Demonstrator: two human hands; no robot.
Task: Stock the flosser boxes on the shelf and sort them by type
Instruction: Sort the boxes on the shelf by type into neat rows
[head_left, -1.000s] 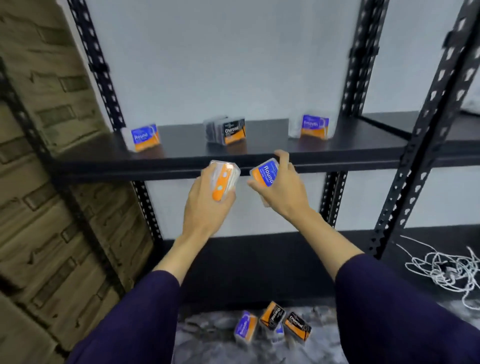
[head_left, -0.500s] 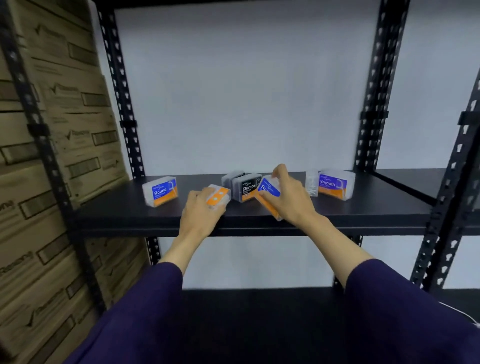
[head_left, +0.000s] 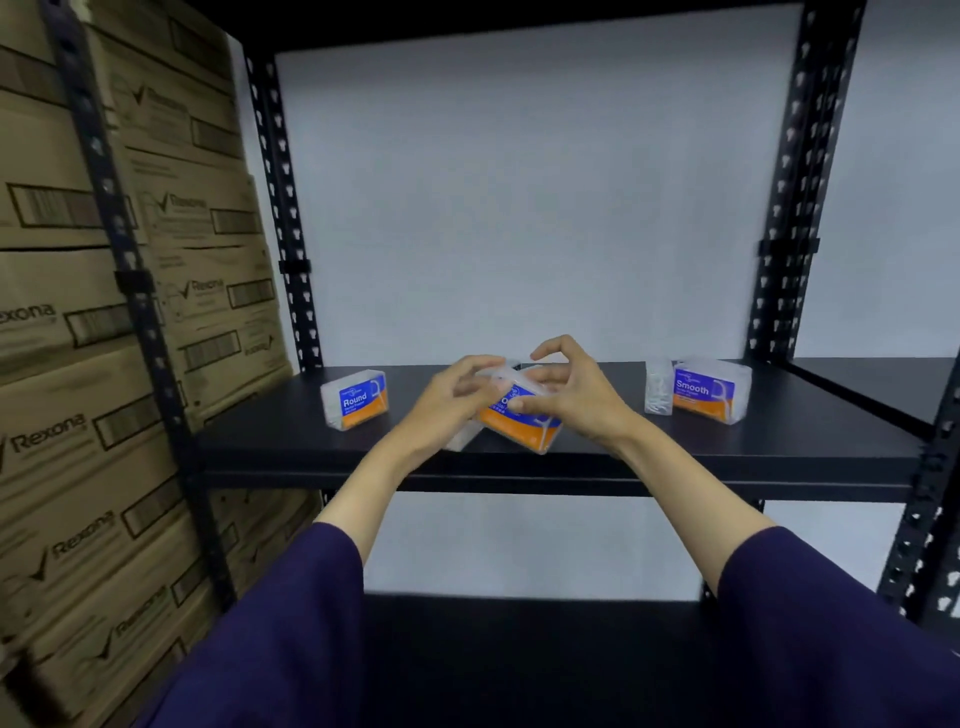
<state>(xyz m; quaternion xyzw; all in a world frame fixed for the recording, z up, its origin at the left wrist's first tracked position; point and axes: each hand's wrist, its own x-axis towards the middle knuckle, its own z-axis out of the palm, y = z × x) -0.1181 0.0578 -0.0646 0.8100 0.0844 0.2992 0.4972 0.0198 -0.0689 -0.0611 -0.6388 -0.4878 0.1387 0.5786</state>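
— Black metal racking stands against a pale wall, with brown Rexona cartons (head_left: 78, 395) stacked at the left. What's on the shelf (head_left: 675, 452)?

— A Round flosser box (head_left: 355, 398) stands upright toward the left, label facing out. A Smooth flosser box (head_left: 710, 391) stands toward the right, a clear pack (head_left: 658, 387) just beside it.

— And the hands?

— Both meet at mid-shelf over a blue-and-orange flosser box (head_left: 519, 423). It is tilted, long axis running from upper left down to lower right, its lower corner near the shelf's front edge, label facing the camera.

— Who holds it?

— The right hand (head_left: 576, 397) grips it, fingers curled round its upper right side, thumb raised. The left hand (head_left: 449, 402) is blurred; its fingers reach to the box's clear top, but I cannot tell whether they grip.
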